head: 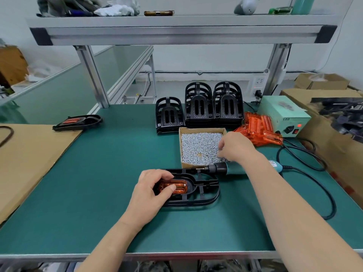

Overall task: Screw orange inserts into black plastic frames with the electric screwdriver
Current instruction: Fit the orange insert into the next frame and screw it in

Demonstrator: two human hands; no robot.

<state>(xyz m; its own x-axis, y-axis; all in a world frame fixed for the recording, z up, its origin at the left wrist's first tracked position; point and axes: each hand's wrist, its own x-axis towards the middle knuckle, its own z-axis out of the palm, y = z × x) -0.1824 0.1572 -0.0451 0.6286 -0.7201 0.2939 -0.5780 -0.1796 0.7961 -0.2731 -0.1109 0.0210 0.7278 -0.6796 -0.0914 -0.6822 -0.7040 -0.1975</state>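
Observation:
A black plastic frame [202, 190] lies flat on the green mat in front of me, with an orange insert [179, 186] seated in its left end. My left hand [151, 190] grips that end, thumb pressing on the insert. My right hand [234, 147] reaches into the cardboard box of screws [198, 147], fingertips curled down among the screws. The electric screwdriver [235, 168] lies on the mat under my right wrist, its bit pointing left at the frame's far edge.
Stacks of black frames [198, 107] stand behind the screw box. A pile of loose orange inserts [259, 130] lies to their right, beside the green power supply [284, 116]. An assembled frame [77, 122] rests at the left by a cardboard sheet [29, 152]. The black cable [314, 185] loops at right.

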